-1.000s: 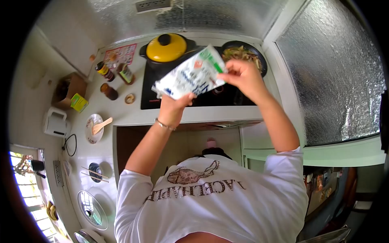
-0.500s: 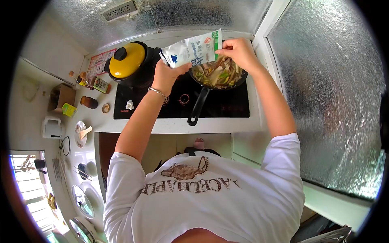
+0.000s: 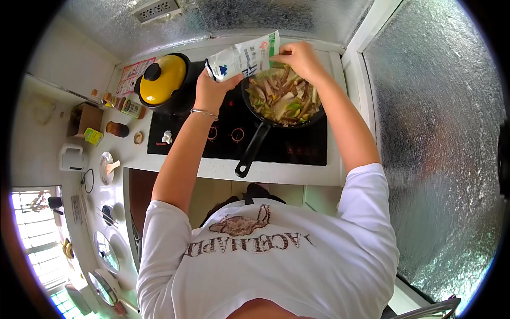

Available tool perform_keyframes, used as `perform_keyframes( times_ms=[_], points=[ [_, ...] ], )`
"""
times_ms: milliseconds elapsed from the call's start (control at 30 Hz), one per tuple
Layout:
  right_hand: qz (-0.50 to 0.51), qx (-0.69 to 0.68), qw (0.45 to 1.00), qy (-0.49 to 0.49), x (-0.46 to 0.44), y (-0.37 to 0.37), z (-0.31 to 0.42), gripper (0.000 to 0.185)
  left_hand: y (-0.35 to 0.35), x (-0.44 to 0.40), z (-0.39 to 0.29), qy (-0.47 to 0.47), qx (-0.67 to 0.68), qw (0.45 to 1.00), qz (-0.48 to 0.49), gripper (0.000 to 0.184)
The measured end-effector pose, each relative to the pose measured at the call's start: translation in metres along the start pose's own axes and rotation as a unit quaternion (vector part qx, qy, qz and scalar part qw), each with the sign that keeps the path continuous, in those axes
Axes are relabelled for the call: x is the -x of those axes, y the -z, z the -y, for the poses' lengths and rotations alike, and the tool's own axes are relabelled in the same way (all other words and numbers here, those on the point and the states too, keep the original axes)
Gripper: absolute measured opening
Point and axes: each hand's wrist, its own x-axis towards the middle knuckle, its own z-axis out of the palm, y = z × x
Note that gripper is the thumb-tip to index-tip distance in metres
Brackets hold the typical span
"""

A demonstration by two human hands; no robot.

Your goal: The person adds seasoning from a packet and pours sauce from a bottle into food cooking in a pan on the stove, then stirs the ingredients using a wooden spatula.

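Left hand grips the bag, right hand pinches its green end; sudden tilting risks a spill, and bumping that jutting handle could swing the pan!

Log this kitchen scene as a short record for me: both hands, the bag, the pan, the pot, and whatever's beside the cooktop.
left hand: gripping the bag at one end
right hand: fingertips pinched at the bag's green-edged end
bag: white, printed, held up by the pan's far side
pan: on the cooktop, food inside
pot: left of the pan, yellow lid on
counter, left: brown jar, plate with wooden utensil
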Motion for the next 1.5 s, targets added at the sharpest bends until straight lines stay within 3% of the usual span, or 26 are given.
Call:
perform_keyframes(
  times_ms=[133,200,267,367,500,567,600,700,833,1167,1367,1500],
  points=[
    [-0.009,0.025,0.999,0.031,-0.008,-0.002,0.004,0.023,-0.003,-0.003,-0.006,-0.013,-0.004,1.000,-0.023,0.029],
    [-0.019,0.066,0.995,0.066,-0.010,0.001,0.009,0.017,-0.002,-0.009,-0.003,-0.027,0.005,0.999,-0.026,0.039],
    [-0.036,0.006,0.999,0.010,-0.011,0.004,0.012,0.017,-0.004,-0.013,-0.003,-0.025,0.007,0.999,-0.025,0.039],
    [-0.044,-0.015,0.998,0.051,-0.020,0.007,-0.003,0.019,-0.011,-0.020,-0.010,-0.013,0.007,1.000,-0.021,0.040],
    [-0.049,0.016,0.998,0.034,-0.019,0.022,-0.007,0.021,-0.023,-0.035,-0.012,-0.029,-0.055,0.998,-0.031,0.041],
    [-0.074,0.053,0.995,0.035,-0.018,0.032,-0.006,0.022,-0.032,-0.043,-0.011,-0.035,-0.041,0.998,-0.015,0.042],
    [-0.055,0.037,0.998,-0.021,-0.018,0.035,-0.010,0.026,-0.036,-0.046,-0.009,-0.037,-0.039,0.998,-0.012,0.042],
    [-0.117,0.045,0.992,0.018,-0.015,0.043,-0.022,0.026,-0.048,-0.052,-0.009,-0.019,-0.051,0.999,0.000,0.041],
    [-0.131,0.054,0.989,-0.034,0.000,0.059,-0.021,0.026,-0.065,-0.053,-0.013,-0.034,-0.034,0.998,0.035,0.040],
    [-0.076,0.055,0.995,-0.023,0.042,0.073,0.007,0.017,-0.059,-0.020,-0.020,-0.016,-0.006,0.997,0.079,0.036],
    [-0.054,-0.015,0.998,0.000,0.013,0.035,0.007,0.024,-0.026,-0.009,-0.019,-0.027,-0.033,0.999,-0.004,0.035],
    [-0.092,0.003,0.992,0.086,-0.010,0.011,0.013,0.022,-0.010,-0.008,-0.021,-0.059,-0.042,0.996,-0.042,0.036]
  ],
)
